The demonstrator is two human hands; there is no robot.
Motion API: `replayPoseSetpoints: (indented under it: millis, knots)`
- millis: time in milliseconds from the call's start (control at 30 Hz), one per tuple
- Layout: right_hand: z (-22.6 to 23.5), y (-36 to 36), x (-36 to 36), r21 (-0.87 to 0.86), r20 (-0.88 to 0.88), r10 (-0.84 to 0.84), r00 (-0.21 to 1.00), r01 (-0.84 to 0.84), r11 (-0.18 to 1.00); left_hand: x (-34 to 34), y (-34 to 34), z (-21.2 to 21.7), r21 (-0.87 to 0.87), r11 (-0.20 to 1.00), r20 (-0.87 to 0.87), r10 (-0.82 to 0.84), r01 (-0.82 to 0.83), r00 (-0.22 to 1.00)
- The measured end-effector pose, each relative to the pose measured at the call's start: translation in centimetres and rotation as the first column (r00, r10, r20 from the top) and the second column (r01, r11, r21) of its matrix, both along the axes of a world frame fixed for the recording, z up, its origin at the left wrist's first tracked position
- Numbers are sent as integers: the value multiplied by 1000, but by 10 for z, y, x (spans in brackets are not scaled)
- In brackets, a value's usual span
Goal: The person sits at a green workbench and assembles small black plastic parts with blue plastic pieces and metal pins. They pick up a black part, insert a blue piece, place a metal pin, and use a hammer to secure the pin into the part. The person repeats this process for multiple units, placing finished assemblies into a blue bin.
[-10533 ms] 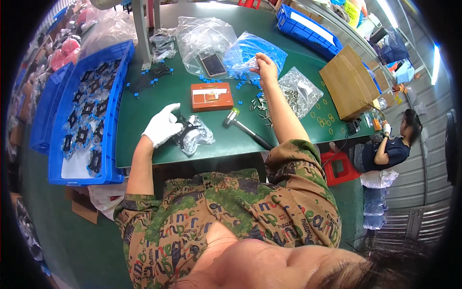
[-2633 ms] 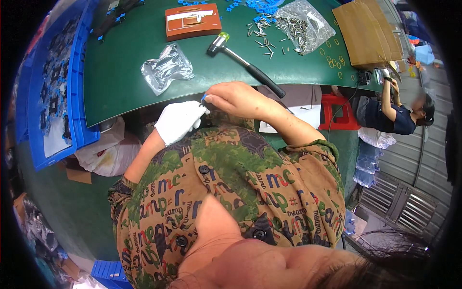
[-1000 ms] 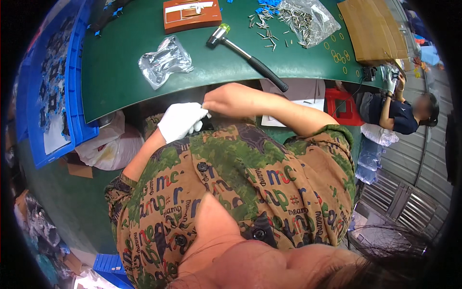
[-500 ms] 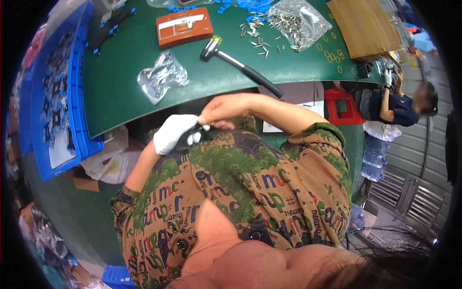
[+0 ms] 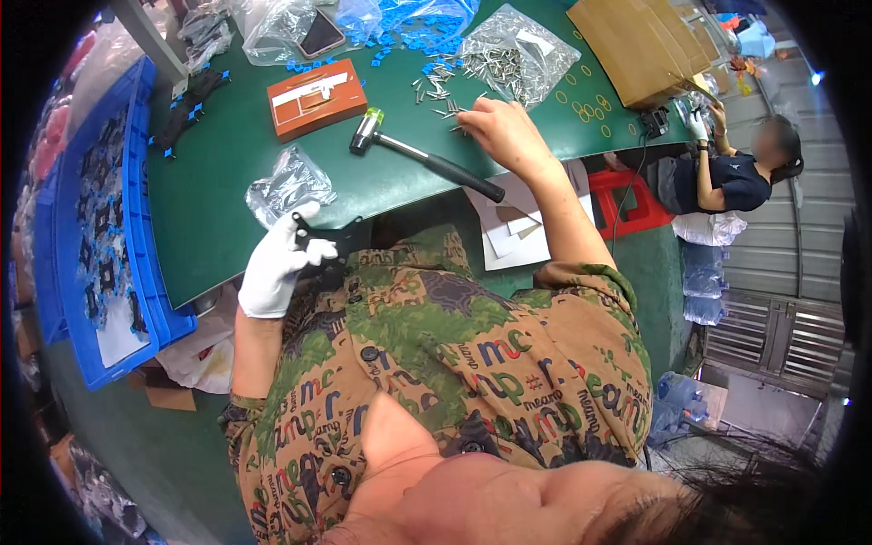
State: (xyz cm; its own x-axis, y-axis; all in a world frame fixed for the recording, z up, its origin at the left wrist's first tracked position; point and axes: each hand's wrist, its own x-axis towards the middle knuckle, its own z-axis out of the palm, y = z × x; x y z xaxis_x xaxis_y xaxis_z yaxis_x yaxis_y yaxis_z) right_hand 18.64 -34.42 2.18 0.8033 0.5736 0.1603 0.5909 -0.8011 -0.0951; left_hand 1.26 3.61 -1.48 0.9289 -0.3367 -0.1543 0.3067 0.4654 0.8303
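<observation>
One hammer [image 5: 427,159], one orange box [image 5: 316,96] and one crumpled clear bag [image 5: 288,184] lie on the green table [image 5: 218,227]. The gloved left hand [image 5: 277,265] has its fingers closed around one black plastic part [image 5: 331,243] at the near table edge. The bare right hand [image 5: 502,134] stretches far, its fingers bent down and pinching at the scattered metal pins [image 5: 445,91]; I cannot tell if it holds one.

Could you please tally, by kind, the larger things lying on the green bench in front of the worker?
Hammer: 1
Orange box: 1
Cardboard box: 1
Clear plastic bags: 3
Phone: 1
Total: 7
</observation>
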Motion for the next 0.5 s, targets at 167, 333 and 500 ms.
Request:
replayPoseSetpoints:
  millis: [167,333,500]
  knots:
    - [-9,-5,-4,17,-17,23,1000,-23,1000,7,-33,-9,63,994,0,94,-94,996]
    - [-15,-5,-13,2,38,43,998,-44,999,10,-48,-4,123,990,38,71,-75,997]
    - [-21,-16,-19,96,51,33,998,-38,995,11,-52,-5,121,992,3,27,-27,1000]
